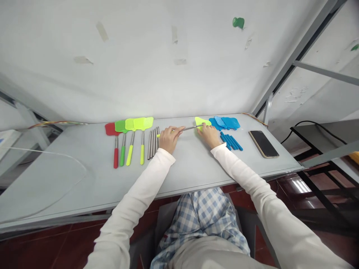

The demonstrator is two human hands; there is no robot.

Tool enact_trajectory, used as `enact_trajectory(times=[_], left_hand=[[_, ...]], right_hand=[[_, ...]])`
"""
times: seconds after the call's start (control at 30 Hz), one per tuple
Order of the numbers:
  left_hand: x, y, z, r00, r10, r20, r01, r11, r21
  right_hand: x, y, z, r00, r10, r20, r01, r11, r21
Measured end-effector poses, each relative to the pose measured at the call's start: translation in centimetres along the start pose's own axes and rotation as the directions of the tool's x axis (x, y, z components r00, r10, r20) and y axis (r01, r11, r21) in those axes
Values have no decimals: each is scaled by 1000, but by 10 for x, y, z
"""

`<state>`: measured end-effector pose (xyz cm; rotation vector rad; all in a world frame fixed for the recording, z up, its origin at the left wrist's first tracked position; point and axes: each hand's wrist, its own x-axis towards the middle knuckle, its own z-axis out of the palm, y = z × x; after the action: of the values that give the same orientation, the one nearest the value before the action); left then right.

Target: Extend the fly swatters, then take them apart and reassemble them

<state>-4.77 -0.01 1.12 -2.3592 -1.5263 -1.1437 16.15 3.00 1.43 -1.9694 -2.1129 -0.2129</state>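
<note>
My left hand (pixel 168 138) is closed around the handle end of a fly swatter, and a bit of yellow-green handle sticks out at its left. The swatter's thin metal rod (pixel 190 128) runs rightward to my right hand (pixel 209 135), whose fingers pinch it near a yellow-green swatter head (pixel 202 121). Whether head and rod are joined is hidden by the fingers. Left of my left hand lie several bare metal rods (pixel 152 144). Just right of my right hand are blue swatter heads (pixel 230 123) and several blue handles (pixel 232 142).
On the left of the grey table (pixel 92 157) lie a red fly swatter (pixel 116 157), a green one (pixel 122 155) and yellow-green ones (pixel 129 155). A phone (pixel 263 143) lies at the right. A white cable (pixel 75 158) curves across the left side. A wall (pixel 134 86) stands behind.
</note>
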Motion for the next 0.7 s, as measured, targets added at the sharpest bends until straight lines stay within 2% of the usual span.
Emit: enact_trajectory(times=[0.1, 0.17, 0.2, 0.23, 0.27, 0.33, 0.4, 0.43, 0.47, 0.57, 0.63, 0.7], left_hand=[[-1, -2, 1, 1000, 11, -18, -10, 997, 71], [-1, -3, 1, 1000, 9, -29, -7, 997, 80], [-2, -3, 2, 1000, 10, -28, -8, 997, 78], [-2, -3, 2, 1000, 11, -24, -10, 997, 74], [-2, -3, 2, 1000, 15, -17, -14, 997, 70], [-3, -2, 2, 1000, 20, -4, -20, 998, 67], [-4, -1, 2, 1000, 26, 1, -26, 997, 71], [-4, -1, 2, 1000, 29, 1, -29, 997, 75], [-4, 0, 2, 1000, 31, 3, -31, 996, 79], [-5, 0, 3, 999, 33, 20, -35, 996, 86], [-6, 0, 4, 999, 27, 31, -29, 996, 86], [-6, -1, 5, 999, 16, 29, -19, 996, 89]], right_hand=[[2, 11, -15, 982, 161, -101, -138, 969, 207], [6, 23, -21, 939, 296, -178, -188, 871, 453], [8, 28, -22, 914, 358, -188, -185, 784, 592], [9, 33, -23, 895, 414, -164, -175, 665, 727], [11, 36, -22, 884, 457, -99, -170, 511, 843], [12, 39, -20, 877, 468, 110, -194, 136, 972], [11, 37, -18, 870, 381, 313, -249, -208, 946], [10, 35, -18, 868, 323, 376, -270, -329, 905], [9, 33, -18, 871, 271, 410, -278, -416, 866], [5, 28, -19, 904, 160, 398, -253, -551, 795], [3, 26, -20, 930, 130, 344, -207, -587, 783], [1, 25, -20, 950, 136, 280, -153, -580, 800]])
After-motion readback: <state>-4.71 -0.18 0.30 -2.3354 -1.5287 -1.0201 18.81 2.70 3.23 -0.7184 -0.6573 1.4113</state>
